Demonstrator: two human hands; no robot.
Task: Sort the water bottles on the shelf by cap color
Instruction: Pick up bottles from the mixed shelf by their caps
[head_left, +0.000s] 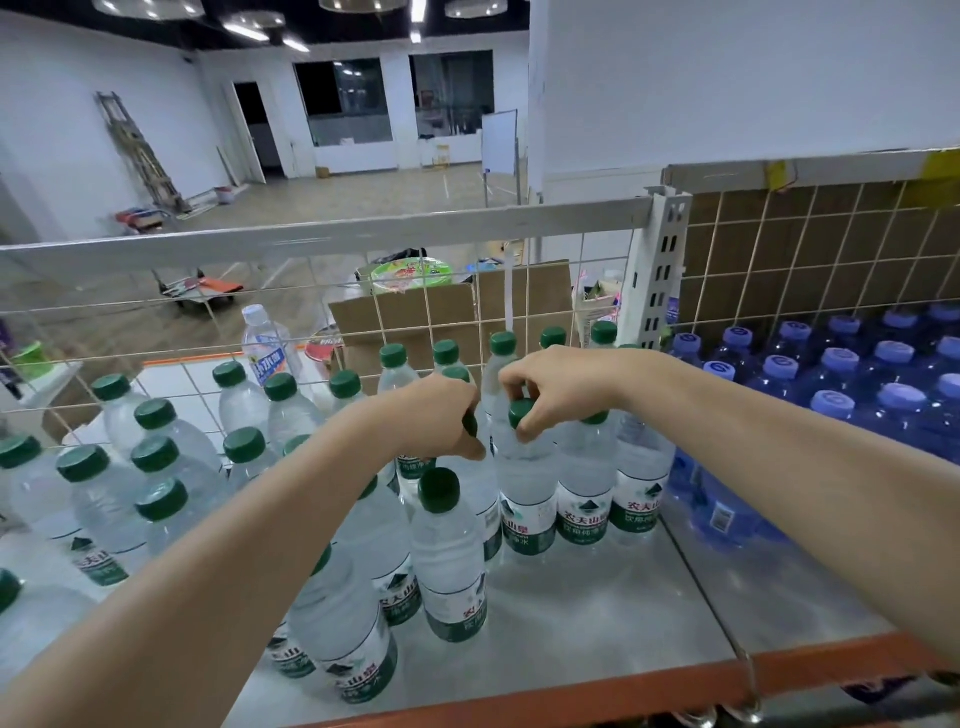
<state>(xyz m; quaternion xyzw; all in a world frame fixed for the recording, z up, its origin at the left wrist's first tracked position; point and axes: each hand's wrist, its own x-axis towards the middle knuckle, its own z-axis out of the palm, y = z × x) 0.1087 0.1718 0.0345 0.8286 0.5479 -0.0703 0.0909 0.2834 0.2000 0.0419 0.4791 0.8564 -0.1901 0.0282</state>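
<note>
Many clear water bottles with dark green caps (439, 489) stand on the metal shelf (597, 613). My left hand (441, 415) is closed around the cap of one green-capped bottle in the middle. Just to its right, my right hand (556, 384) pinches the green cap of a neighbouring bottle (524, 467) from above. To the right, past a shelf divider, stand several blue bottles with pale purple-blue caps (901, 397). Both forearms reach across the front of the shelf and hide some bottles.
A wire grid panel (218, 332) and grey rail back the shelf. Behind it stand a white-capped bottle (265, 343), a cardboard box (431, 317) and a bowl. An orange edge (571, 696) runs along the shelf front. A bare patch of shelf lies front right.
</note>
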